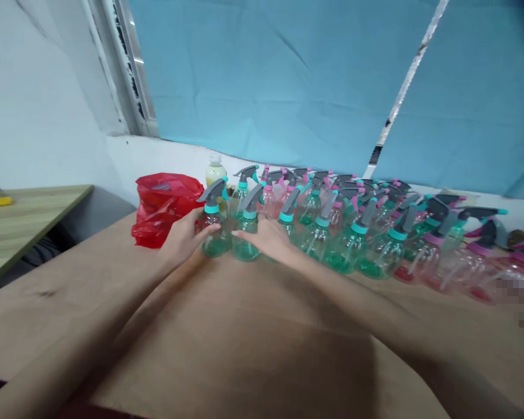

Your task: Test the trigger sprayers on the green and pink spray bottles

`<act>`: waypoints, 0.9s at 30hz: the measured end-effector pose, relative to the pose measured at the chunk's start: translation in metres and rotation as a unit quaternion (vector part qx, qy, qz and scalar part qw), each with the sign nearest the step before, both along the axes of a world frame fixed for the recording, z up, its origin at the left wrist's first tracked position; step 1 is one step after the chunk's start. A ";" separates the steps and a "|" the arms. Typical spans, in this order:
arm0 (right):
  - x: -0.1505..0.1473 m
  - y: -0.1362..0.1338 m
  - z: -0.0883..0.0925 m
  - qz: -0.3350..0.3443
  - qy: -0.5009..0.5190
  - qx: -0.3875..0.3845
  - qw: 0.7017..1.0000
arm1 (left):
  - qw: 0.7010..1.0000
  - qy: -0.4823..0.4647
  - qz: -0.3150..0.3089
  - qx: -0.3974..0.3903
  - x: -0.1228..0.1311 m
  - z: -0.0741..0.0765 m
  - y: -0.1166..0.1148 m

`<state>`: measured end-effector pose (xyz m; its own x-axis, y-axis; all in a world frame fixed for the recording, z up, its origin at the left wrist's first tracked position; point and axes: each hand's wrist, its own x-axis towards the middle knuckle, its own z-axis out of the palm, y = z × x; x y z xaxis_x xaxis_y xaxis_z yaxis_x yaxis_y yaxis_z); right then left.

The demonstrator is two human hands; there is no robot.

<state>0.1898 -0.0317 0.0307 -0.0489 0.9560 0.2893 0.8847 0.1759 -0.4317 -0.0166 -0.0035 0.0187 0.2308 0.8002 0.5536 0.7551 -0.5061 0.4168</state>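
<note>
Left fingers [208,231] around leftmost green bottle [215,245]; right fingers [244,235] around neighbour [245,250].

The left hand [181,237] and the right hand [274,240] are showing bare, slim thumbs [208,232]; both forearms [128,305] are looking slender and bare, narrowing toward the wrists [294,257].

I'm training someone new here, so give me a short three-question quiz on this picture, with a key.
1. Which lies left of the spray bottles?
A) a cardboard box
B) a red plastic bag
C) a folded towel

2. True or false: the right hand is at a bottle with a pink collar.

3. Fill in: the hand nearer the bag is the ____ one.

Key: 1. B. 2. False; that collar is turquoise. 3. Left hand.
</note>
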 end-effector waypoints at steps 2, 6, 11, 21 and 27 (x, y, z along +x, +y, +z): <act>-0.001 0.001 0.000 -0.005 -0.009 0.000 1.000 | 1.000 -0.003 -0.002 0.001 0.001 0.001 -0.003; -0.003 0.000 0.001 -0.005 -0.021 -0.001 1.000 | 1.000 -0.010 -0.006 -0.001 0.001 0.004 -0.006; -0.006 -0.002 0.004 -0.019 -0.033 0.000 0.999 | 1.000 0.015 -0.005 -0.008 0.003 0.009 -0.011; -0.002 -0.032 0.004 0.034 -0.036 0.038 0.998 | 0.994 0.012 0.077 0.080 -0.004 0.011 -0.038; 0.025 -0.084 0.006 0.129 -0.040 0.028 0.991 | 0.992 -0.118 0.038 0.038 0.028 0.002 -0.090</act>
<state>0.2150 -0.1162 0.0367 -0.3134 0.8918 0.3264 0.8385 0.4212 -0.3457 0.0114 -0.0931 0.0203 0.0281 0.7639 0.6447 0.6781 -0.4885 0.5492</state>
